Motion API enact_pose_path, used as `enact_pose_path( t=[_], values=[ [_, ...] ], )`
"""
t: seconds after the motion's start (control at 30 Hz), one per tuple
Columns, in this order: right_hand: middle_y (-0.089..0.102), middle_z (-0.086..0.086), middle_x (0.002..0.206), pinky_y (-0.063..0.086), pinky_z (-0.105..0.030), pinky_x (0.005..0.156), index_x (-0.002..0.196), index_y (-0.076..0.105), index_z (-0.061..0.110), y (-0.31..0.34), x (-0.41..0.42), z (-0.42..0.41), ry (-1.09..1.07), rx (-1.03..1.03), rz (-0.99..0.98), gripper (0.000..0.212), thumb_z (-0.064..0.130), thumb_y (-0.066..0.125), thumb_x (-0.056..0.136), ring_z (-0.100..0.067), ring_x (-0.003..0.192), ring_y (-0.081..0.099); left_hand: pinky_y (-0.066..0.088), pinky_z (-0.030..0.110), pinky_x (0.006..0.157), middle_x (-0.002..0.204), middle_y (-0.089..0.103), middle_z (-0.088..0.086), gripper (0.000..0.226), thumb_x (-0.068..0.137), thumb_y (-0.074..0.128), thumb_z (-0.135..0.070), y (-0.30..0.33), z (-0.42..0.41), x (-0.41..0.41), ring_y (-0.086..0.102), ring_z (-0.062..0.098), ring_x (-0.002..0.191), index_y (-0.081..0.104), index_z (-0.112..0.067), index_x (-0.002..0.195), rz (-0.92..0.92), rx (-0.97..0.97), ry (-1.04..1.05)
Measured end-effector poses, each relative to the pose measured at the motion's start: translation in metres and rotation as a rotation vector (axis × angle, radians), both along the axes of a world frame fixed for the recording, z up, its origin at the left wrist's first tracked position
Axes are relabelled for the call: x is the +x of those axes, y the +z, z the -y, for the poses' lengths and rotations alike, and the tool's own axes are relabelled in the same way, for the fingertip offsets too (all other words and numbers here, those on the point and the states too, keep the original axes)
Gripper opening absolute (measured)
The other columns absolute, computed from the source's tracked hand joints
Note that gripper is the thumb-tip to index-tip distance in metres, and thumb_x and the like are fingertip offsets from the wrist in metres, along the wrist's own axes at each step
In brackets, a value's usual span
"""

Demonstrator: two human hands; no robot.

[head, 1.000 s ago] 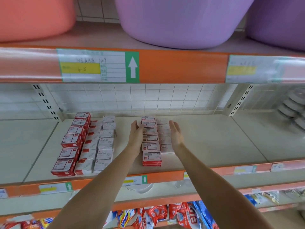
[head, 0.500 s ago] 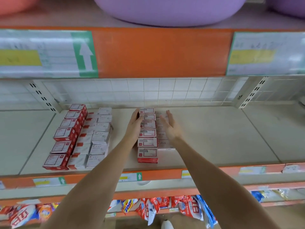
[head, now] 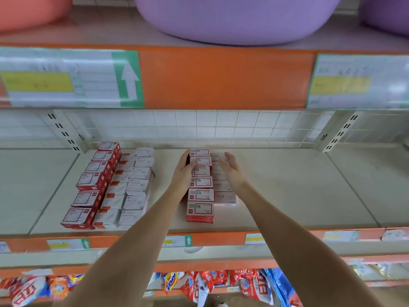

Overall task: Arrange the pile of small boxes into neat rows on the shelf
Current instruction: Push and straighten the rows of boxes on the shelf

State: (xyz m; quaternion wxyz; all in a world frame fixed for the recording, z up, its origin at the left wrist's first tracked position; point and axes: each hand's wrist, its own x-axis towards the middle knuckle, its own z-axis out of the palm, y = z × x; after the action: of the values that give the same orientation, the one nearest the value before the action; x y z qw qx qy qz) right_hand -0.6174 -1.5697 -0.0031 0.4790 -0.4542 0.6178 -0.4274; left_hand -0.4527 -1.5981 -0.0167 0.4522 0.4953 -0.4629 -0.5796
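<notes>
Small boxes (head: 200, 185) stand in a red-and-white row running from the back of the shelf (head: 287, 185) toward its front edge, near the middle of the shelf's width. Left hand (head: 183, 171): its grip is loosely spread, palm turned inward, fingers (head: 190, 167) lying flat against the left side of the rear boxes of this row and touching them without closing around any. Right hand (head: 231, 171): its grip is likewise spread and unclamped, palm facing left, held over a second row of flat white boxes (head: 223, 191) that lies directly against the right side of the red-and-white row; whether this hand touches those boxes cannot be told. Both forearms reach in across the front edge of the shelf.

Toward the left part of the shelf, well apart from the hands, three further rows lie side by side from back to front: taller red boxes (head: 93, 185) outermost, then two rows of white cartons (head: 130, 189). The right part of the shelf is bare. An orange price rail (head: 221, 80) with a green arrow label (head: 129, 79) crosses above, and a purple basin (head: 234, 16) sits on the upper shelf. Coloured packets (head: 205, 284) hang below the front edge.
</notes>
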Motion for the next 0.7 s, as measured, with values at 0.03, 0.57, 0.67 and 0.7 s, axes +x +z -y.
enact_pose_path(
  t=[0.03,0.57,0.67,0.7],
  values=[
    [0.027,0.001,0.157,0.026,-0.033,0.112,0.154,0.023,0.019,0.001,0.000,0.000,-0.051,-0.004,0.053,0.061,0.039,0.047,0.102,-0.015,0.143,0.028,0.058,0.040,0.089,0.124,0.066,0.001,0.037,0.102,0.050,-0.016,0.001,0.000,0.001,0.067,0.020,0.108,0.051,-0.025,0.137,-0.017,-0.001,-0.003],
    [0.050,-0.004,0.136,0.049,-0.028,0.087,0.153,0.024,0.022,0.012,-0.001,-0.005,0.062,0.026,-0.195,0.063,0.031,0.056,0.098,-0.015,0.111,0.052,0.060,0.031,0.078,0.118,0.067,-0.001,0.037,0.102,0.044,-0.011,0.002,-0.003,0.000,0.069,0.012,0.096,0.052,-0.030,0.132,-0.020,-0.028,0.035],
    [0.047,0.002,0.139,0.046,-0.018,0.083,0.152,0.027,0.024,0.016,-0.012,-0.013,0.154,0.045,-0.266,0.076,0.017,0.068,0.089,-0.013,0.117,0.051,0.059,0.028,0.071,0.117,0.067,0.002,0.037,0.102,0.045,-0.010,0.003,-0.003,0.001,0.070,0.015,0.095,0.051,-0.028,0.134,-0.028,-0.007,0.031],
    [0.036,0.005,0.150,0.041,-0.022,0.095,0.152,0.028,0.026,0.016,-0.015,-0.017,0.189,0.033,-0.312,0.080,0.016,0.072,0.085,-0.014,0.131,0.041,0.059,0.029,0.072,0.117,0.068,0.002,0.036,0.102,0.044,-0.010,0.004,-0.003,0.001,0.070,0.016,0.096,0.052,-0.028,0.132,-0.029,-0.007,0.031]
  ],
)
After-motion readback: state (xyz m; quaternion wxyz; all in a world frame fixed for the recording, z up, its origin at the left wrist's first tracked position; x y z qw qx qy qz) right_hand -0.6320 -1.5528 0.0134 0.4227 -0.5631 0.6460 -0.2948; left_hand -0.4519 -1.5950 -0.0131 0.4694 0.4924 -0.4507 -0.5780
